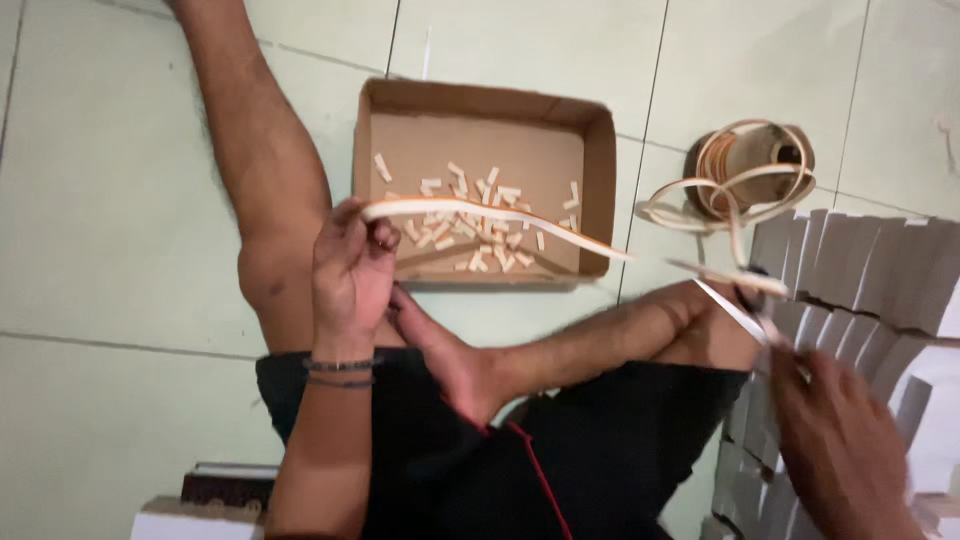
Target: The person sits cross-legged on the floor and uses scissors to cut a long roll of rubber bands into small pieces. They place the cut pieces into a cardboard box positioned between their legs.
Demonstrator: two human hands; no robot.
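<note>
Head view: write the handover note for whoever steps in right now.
Left hand: pinching one end of the tan strip, stretched over the cardboard tray.
Right hand: holding scissors, blades at the strip's far end.
Spool of the same strip stands on the floor beyond the tray; folded white cartons stacked on the right.
Done: many short cut pieces lie in the tray.
Left: plenty of strip remains on the spool.

One cardboard tray point(596, 150), one ribbon spool point(750, 160), two hands point(350, 275).
</note>
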